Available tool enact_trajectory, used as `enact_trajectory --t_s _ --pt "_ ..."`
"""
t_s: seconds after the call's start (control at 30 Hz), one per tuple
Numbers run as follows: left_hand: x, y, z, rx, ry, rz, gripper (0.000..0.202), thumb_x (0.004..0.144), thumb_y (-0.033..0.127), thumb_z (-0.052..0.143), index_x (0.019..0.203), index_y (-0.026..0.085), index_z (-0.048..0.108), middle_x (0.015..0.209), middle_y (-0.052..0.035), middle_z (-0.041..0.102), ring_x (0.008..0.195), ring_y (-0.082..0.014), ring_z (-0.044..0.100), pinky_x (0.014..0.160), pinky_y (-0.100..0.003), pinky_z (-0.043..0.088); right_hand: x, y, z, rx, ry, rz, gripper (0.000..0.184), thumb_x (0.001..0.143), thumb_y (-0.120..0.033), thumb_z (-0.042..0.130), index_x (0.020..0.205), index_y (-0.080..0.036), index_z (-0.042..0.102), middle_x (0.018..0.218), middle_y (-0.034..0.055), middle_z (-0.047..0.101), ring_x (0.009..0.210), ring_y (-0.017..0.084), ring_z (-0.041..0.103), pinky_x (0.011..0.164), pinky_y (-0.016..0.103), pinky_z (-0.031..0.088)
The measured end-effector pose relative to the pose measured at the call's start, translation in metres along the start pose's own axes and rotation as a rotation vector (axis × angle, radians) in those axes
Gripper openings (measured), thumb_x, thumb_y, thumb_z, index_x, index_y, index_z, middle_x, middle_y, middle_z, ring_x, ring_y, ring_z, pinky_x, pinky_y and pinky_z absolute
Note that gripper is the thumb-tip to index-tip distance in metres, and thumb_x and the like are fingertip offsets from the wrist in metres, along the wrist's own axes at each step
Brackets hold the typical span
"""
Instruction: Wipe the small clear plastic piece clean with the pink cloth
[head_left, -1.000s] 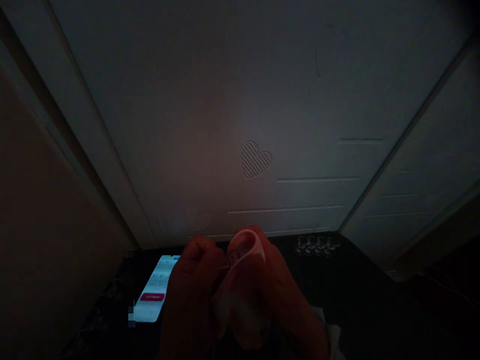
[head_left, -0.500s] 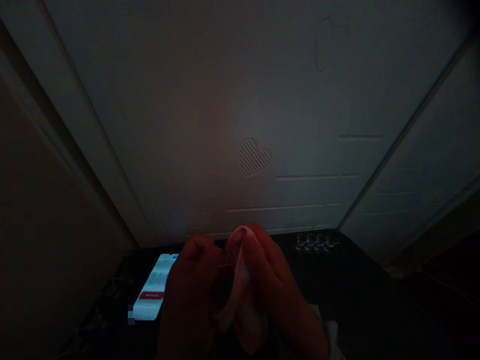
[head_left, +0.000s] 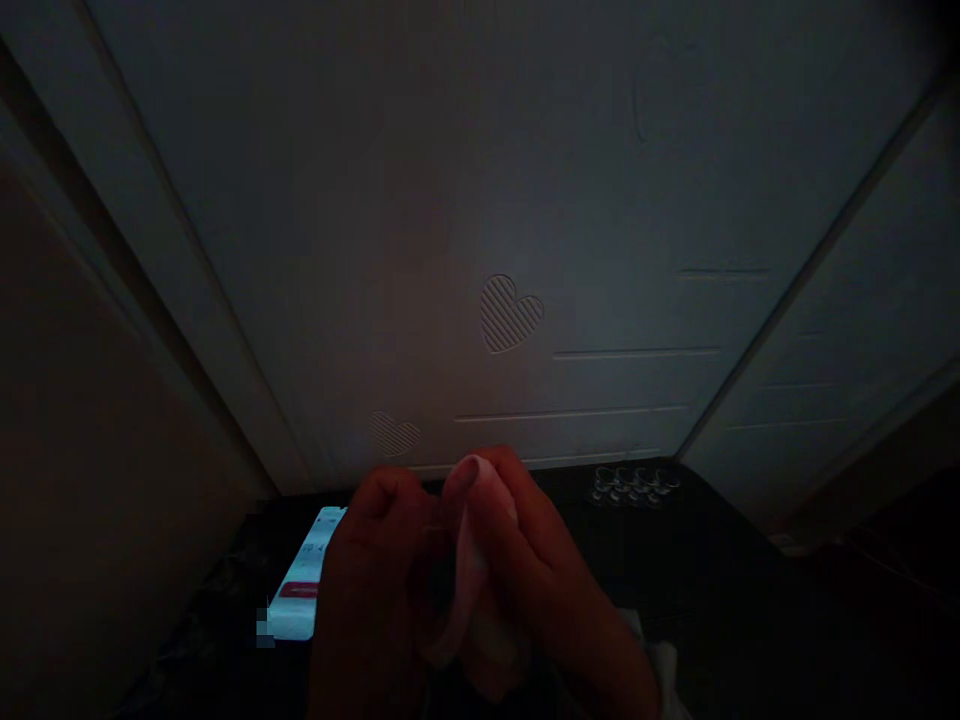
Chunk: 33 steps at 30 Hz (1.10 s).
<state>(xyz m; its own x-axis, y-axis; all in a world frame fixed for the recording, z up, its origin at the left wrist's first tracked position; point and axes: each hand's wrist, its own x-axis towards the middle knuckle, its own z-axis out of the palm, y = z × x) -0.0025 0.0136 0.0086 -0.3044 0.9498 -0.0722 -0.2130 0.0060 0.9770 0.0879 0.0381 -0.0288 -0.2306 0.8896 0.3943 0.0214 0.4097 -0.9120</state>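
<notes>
The scene is very dark. My left hand and my right hand meet at the bottom middle, both with fingers closed. Between them they pinch a thin pale pink piece of soft material, folded and hanging down; what it is I cannot make out. My right fingers wrap its top edge, and my left fingers press against it from the left.
A lit phone lies on the dark surface just left of my hands. A cluster of small clear round things sits at the back right. A white panel with striped hearts rises behind. Something white shows by my right wrist.
The pink material, open like a loop one second ago, is now folded flatter between my fingers. My hands have shifted slightly left and closer together, covering more of the phone.
</notes>
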Motion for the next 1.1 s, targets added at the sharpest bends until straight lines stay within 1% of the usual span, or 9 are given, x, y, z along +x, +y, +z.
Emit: enact_trajectory --t_s 0.07,0.17,0.33,0.5,0.67,0.77,0.9,1.0,1.1 --pt "0.000 0.001 -0.001 0.061 0.026 0.046 0.025 0.070 0.032 0.050 0.053 0.021 0.036 0.041 0.0073 0.035 0.036 -0.0067 0.031 0.035 -0.019 0.026 0.000 0.001 0.000 -0.012 -0.002 -0.014 0.025 0.088 -0.038 0.031 0.077 -0.019 0.044 0.059 -0.0045 0.041 0.051 0.006 0.037 0.045 0.019 0.029" --pt "0.001 0.000 -0.003 0.139 0.018 0.106 0.025 0.073 0.032 0.047 0.053 0.020 0.038 0.041 0.0068 0.036 0.037 -0.0066 0.031 0.035 -0.018 0.026 0.001 0.002 0.000 -0.023 0.009 -0.031 0.025 0.088 -0.037 0.030 0.077 -0.019 0.044 0.060 -0.0043 0.042 0.052 0.006 0.037 0.047 0.019 0.030" --pt "0.002 -0.003 -0.005 0.205 -0.003 0.147 0.026 0.076 0.034 0.043 0.054 0.021 0.039 0.043 0.0060 0.038 0.038 -0.0074 0.034 0.035 -0.019 0.028 0.002 0.002 0.001 -0.041 0.029 -0.043 0.025 0.088 -0.037 0.030 0.076 -0.019 0.044 0.061 -0.0046 0.042 0.052 0.006 0.038 0.047 0.019 0.030" --pt "0.004 -0.004 -0.006 0.182 0.015 0.147 0.026 0.077 0.033 0.043 0.054 0.021 0.038 0.043 0.0064 0.036 0.037 -0.0072 0.031 0.035 -0.019 0.029 0.001 0.002 0.001 -0.042 0.034 -0.038 0.025 0.088 -0.037 0.031 0.079 -0.019 0.045 0.062 -0.0043 0.043 0.054 0.006 0.040 0.048 0.019 0.031" --pt "0.004 -0.002 -0.006 0.148 -0.044 0.093 0.023 0.076 0.029 0.045 0.055 0.020 0.040 0.043 0.0067 0.037 0.038 -0.0062 0.031 0.035 -0.017 0.028 0.001 0.001 0.001 -0.033 0.036 -0.041 0.024 0.088 -0.037 0.031 0.081 -0.020 0.046 0.063 -0.0040 0.043 0.054 0.007 0.039 0.049 0.019 0.031" --pt "0.003 -0.001 -0.005 0.088 -0.032 0.086 0.022 0.076 0.028 0.046 0.056 0.020 0.041 0.043 0.0069 0.038 0.039 -0.0057 0.032 0.037 -0.016 0.030 0.001 0.000 0.001 -0.018 0.038 -0.027 0.024 0.088 -0.036 0.031 0.083 -0.019 0.047 0.064 -0.0036 0.044 0.055 0.007 0.040 0.049 0.019 0.032" --pt "0.004 -0.005 -0.007 0.087 -0.048 0.097 0.014 0.075 0.030 0.047 0.064 0.021 0.049 0.049 0.0047 0.049 0.042 -0.0079 0.042 0.039 -0.018 0.035 0.001 0.000 0.001 -0.003 0.051 -0.045 0.021 0.088 -0.035 0.032 0.087 -0.020 0.047 0.068 -0.0023 0.046 0.058 0.008 0.042 0.052 0.020 0.035" --pt "0.006 -0.010 -0.011 0.113 -0.036 0.133 0.007 0.073 0.027 0.050 0.071 0.022 0.055 0.056 0.0030 0.056 0.048 -0.0094 0.049 0.041 -0.019 0.039 0.001 0.001 -0.001 -0.014 0.052 -0.059 0.016 0.086 -0.032 0.038 0.091 -0.020 0.047 0.074 -0.0009 0.048 0.063 0.009 0.046 0.055 0.020 0.038" --pt "0.008 -0.012 -0.014 0.114 -0.036 0.124 0.007 0.072 0.026 0.051 0.073 0.023 0.058 0.064 0.0015 0.061 0.055 -0.0115 0.055 0.043 -0.020 0.042 0.001 0.001 -0.002 -0.035 0.040 -0.043 0.017 0.084 -0.030 0.041 0.096 -0.020 0.047 0.078 0.0006 0.050 0.068 0.010 0.049 0.060 0.022 0.040"
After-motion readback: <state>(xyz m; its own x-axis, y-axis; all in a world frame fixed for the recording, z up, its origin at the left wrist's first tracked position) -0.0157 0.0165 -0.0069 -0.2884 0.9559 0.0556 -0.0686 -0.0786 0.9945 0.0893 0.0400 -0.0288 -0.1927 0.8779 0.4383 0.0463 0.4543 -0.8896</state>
